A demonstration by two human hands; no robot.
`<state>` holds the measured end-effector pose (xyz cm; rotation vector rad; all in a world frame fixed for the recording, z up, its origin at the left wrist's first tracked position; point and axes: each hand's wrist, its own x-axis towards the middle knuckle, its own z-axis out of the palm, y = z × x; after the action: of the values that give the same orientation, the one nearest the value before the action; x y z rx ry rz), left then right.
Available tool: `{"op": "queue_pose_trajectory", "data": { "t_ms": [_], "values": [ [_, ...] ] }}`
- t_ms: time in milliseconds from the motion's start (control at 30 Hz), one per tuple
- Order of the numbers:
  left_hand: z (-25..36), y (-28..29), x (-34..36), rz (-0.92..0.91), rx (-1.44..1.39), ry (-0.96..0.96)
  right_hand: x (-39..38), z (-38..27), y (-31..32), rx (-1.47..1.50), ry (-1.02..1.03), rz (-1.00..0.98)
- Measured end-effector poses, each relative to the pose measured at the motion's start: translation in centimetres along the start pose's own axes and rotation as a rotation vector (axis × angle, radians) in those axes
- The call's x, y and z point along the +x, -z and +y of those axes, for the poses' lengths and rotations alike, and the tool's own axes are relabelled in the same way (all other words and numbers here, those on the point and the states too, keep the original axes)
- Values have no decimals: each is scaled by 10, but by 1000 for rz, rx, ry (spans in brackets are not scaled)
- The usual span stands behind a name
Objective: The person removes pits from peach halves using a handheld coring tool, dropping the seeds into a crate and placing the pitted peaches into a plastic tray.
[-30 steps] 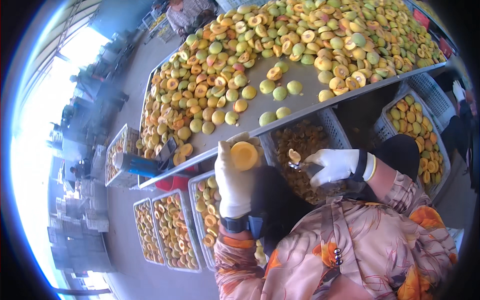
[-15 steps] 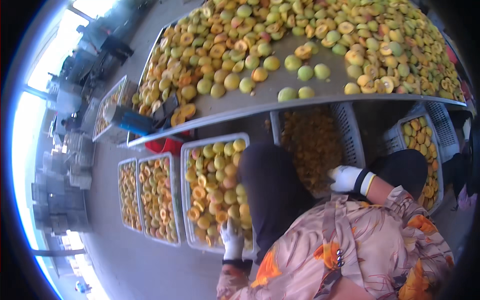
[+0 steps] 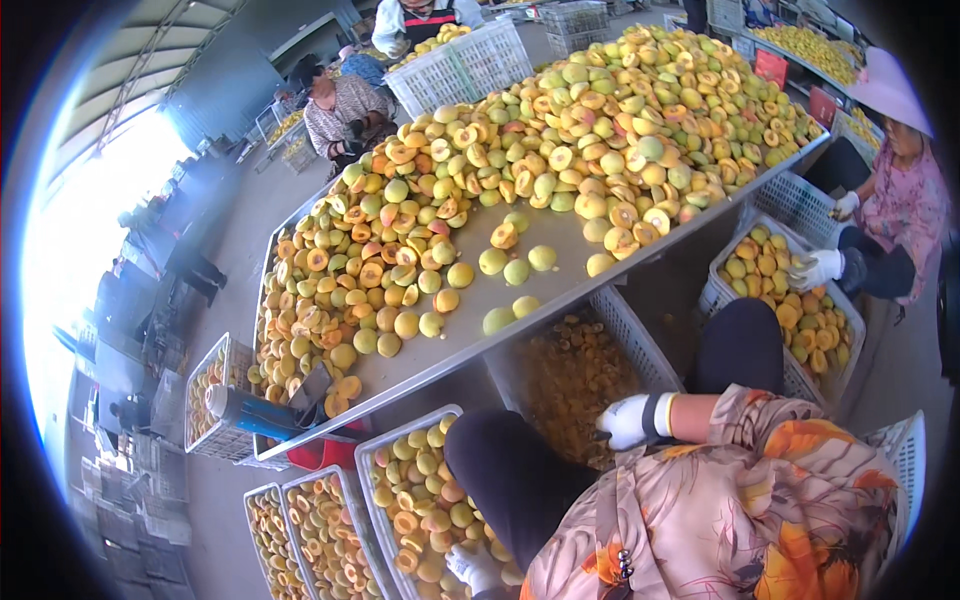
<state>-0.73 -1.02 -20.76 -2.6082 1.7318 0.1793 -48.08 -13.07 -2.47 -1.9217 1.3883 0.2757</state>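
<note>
Grey floor [image 3: 237, 290] spreads toward 9 o'clock of the view, under a ribbed roof [image 3: 145, 55] at 10. At 6 o'clock, the white-gloved left hand [image 3: 475, 568] rests with spread fingers on yellow-green fruit halves [image 3: 425, 480] in a pale crate [image 3: 408, 428]; whether it grips one, I cannot tell. Just past 4 o'clock, the right hand [image 3: 625, 421], also gloved, is loosely curled over brown scraps [image 3: 575, 380] in another crate [image 3: 640, 345]; something dark shows by its fingertips, too small to make out. Farther out, two filled crates stand at 7 o'clock and a blue flask [image 3: 262, 416] at 8. Toward 12, a heap of halves [image 3: 620, 150] covers much of a metal table [image 3: 575, 248]. Near 3 o'clock, a co-worker in a wide pink hat [image 3: 892, 90] has one gloved hand [image 3: 822, 267] at a fruit crate.
</note>
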Motion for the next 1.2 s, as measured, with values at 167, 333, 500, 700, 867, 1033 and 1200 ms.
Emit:
{"op": "queue_pose_trajectory", "data": {
  "t_ms": [167, 333, 500, 700, 867, 1033, 1200],
  "values": [
    [-27, -4, -20, 35, -44, -220, -9, 6, 23, 17, 49, 117],
    [62, 137, 39, 77, -183, -332, -40, 38, 52, 62, 28, 309],
    [163, 251, 127, 369, -353, -502, -44, 28, 110, 244, 6, 428],
    [339, 289, 196, 455, -231, -885, -22, 72, 159, 183, 123, 695],
    [447, 280, 225, 300, -194, -1026, -10, 82, 223, 256, 201, 757],
    [503, 270, 250, 251, -261, -1014, 13, 119, 254, 143, 167, 886],
    [522, 244, 287, 166, -156, -1006, 49, 154, 275, 213, 160, 797]
  ]
}}
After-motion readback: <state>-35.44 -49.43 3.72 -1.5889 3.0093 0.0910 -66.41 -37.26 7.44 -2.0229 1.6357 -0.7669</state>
